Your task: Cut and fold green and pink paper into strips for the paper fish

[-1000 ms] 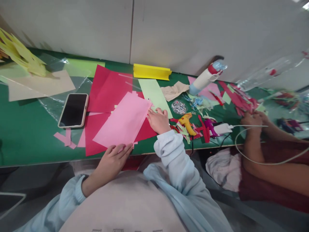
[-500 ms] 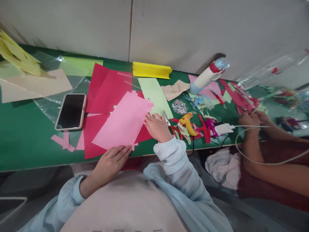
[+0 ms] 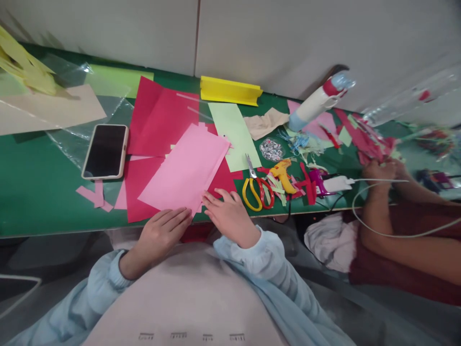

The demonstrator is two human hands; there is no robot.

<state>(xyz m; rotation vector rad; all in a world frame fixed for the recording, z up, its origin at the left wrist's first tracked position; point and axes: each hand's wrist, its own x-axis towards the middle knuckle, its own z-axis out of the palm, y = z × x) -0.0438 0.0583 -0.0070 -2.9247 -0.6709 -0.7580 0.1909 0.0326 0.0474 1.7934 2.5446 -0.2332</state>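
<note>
A pink sheet of paper (image 3: 180,168) lies aslant on red paper sheets (image 3: 163,117), with a narrow folded strip along its right edge. My left hand (image 3: 162,234) rests on its lower corner, fingers stretched out and side by side. Lower on the folded edge lie the fingertips of my right hand (image 3: 232,216); its fingers are spread and it grips nothing. Just right of that hand are scissors (image 3: 254,177) with a yellow and a red handle loop. A light green paper strip (image 3: 234,134) lies beyond the pink sheet.
A phone (image 3: 105,151) lies left of the red sheets. Folded yellow paper (image 3: 230,91) stands by the wall. Rightward are a yellow glue gun (image 3: 283,175), paper scraps, a bag of small beads (image 3: 272,150) and a bottle (image 3: 315,108). A co-worker's hands (image 3: 382,170) work far right.
My right hand has slid down the pink sheet's folded edge towards me, nearer my left hand, and uncovered the scissors' handles. My left hand stays at the lower corner. The view has tilted slightly.
</note>
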